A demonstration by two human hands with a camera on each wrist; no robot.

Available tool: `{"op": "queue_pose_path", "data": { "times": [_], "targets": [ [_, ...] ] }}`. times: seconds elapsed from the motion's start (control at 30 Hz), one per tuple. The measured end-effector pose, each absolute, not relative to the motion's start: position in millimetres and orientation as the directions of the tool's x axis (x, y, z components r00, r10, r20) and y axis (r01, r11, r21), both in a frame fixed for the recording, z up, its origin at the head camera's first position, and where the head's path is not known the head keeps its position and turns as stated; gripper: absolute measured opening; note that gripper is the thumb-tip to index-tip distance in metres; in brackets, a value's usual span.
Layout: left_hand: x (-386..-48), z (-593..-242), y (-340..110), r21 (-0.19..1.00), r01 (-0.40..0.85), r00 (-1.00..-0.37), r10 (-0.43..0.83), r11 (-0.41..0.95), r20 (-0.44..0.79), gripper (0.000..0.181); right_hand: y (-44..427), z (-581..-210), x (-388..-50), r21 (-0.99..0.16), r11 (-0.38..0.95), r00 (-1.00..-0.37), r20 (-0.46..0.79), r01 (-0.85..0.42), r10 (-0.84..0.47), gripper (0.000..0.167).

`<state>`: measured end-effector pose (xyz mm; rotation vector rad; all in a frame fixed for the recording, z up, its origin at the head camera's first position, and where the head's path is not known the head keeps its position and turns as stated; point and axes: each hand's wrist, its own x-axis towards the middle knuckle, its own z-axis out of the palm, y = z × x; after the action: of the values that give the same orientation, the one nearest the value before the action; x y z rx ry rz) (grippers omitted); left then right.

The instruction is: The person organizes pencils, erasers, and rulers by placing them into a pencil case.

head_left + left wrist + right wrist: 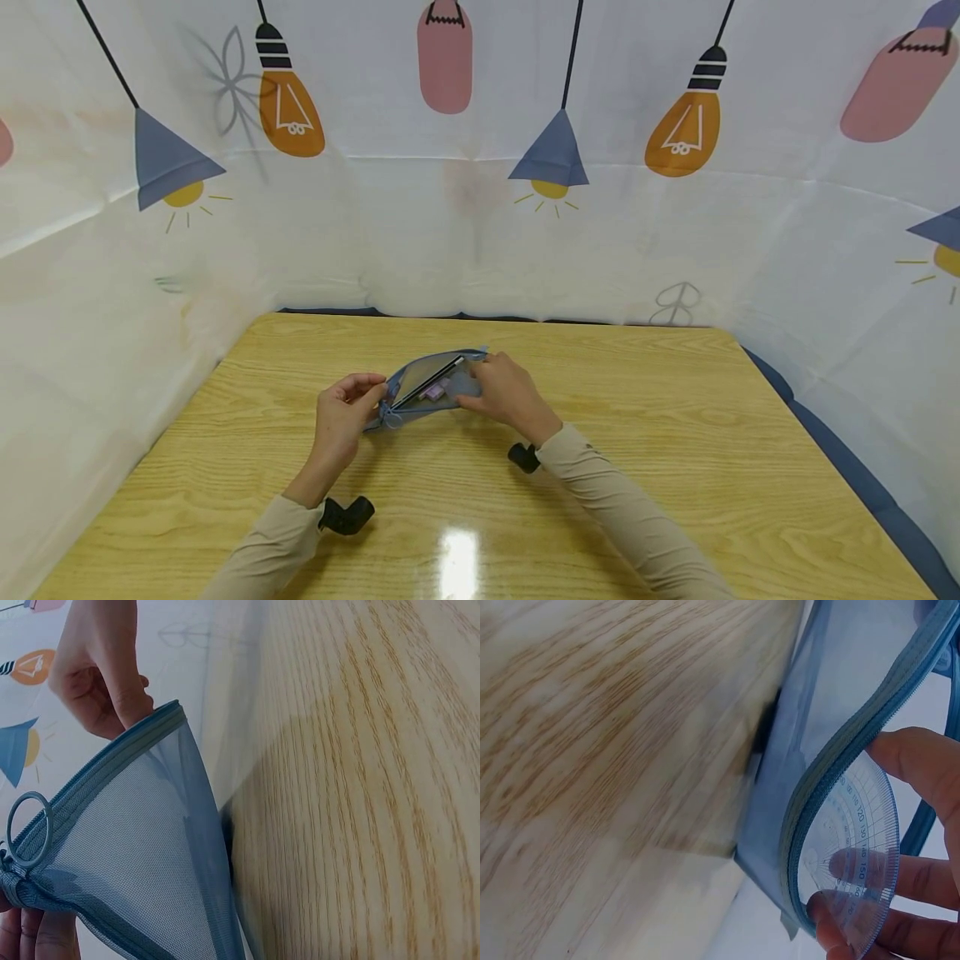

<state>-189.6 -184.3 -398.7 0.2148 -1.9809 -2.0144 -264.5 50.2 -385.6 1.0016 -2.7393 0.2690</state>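
A blue mesh zipper pouch (417, 415) stands with its mouth gaping above the wooden table. My left hand (339, 419) pinches its left end near the zipper pull, whose ring (30, 829) shows in the left wrist view. At the right end, my right hand (512, 395) reaches into the mouth. Its thumb and fingers hold a clear protractor (855, 847) beside the zipper edge, partly inside the pouch. A dark, slim pen-like stick (427, 383) and a small purple item (435, 390) lie within the pouch; their exact kinds are too small to tell.
The wood-grain table (637, 400) spreads around both hands. A white cloth backdrop (480, 250) printed with lamps and bulbs rises behind its far edge. Black wrist-worn mounts (348, 516) stick out from both sleeves.
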Motion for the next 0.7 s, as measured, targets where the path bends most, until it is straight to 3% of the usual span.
{"op": "queue_pose_path", "data": {
  "times": [0.7],
  "targets": [
    [-188.5,-398.3,-183.9,0.993,0.115,-0.945,-0.307,-0.004,0.108,0.017,37.4,-388.0,-271.1,-0.158,0.702,-0.717,0.235,-0.695,-0.656,0.035]
  ]
}}
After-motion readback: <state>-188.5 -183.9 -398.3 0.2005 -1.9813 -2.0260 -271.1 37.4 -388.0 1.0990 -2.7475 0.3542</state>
